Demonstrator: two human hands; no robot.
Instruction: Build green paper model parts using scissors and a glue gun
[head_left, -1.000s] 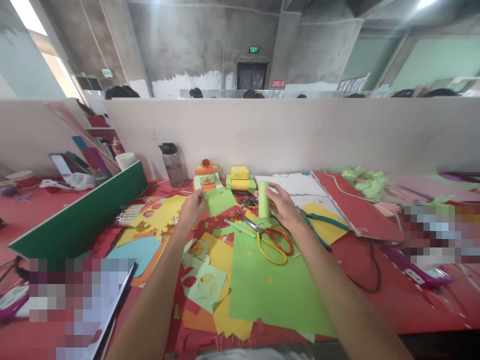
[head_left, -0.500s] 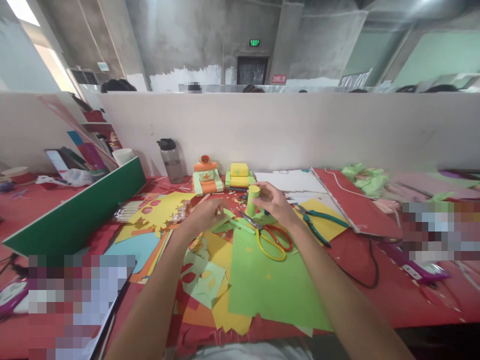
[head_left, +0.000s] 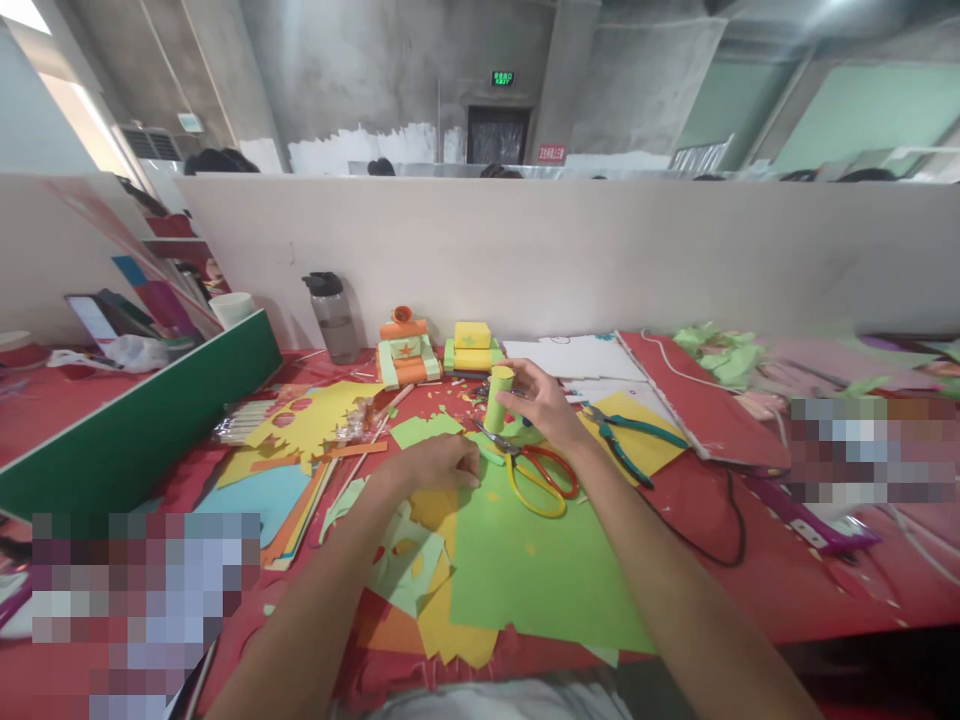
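A light green paper tube [head_left: 498,402] with a yellow top stands upright beyond the scissors, and my right hand [head_left: 538,398] grips it from the right with thumb and fingers. My left hand [head_left: 444,463] is low over the paper scraps, its fingers curled down at the left edge of a large green sheet [head_left: 544,580]. What those fingers hold, if anything, is hidden. Between my hands lie scissors [head_left: 525,466] with one yellow and one red handle loop. Green-handled pliers [head_left: 626,440] rest right of my right hand on a yellow paper sheet [head_left: 654,458].
Behind stand an orange-and-green paper model [head_left: 406,350] and a yellow-and-green one [head_left: 472,349], with a water bottle [head_left: 332,318] to their left. Cut paper [head_left: 319,420] and a blue sheet [head_left: 259,505] lie at left beside a green board [head_left: 150,415]. A white partition [head_left: 525,250] closes off the back.
My left hand has moved right and towards me, from the light green scraps to the green sheet's edge. My right hand keeps its grip on the tube. The view has shifted slightly.
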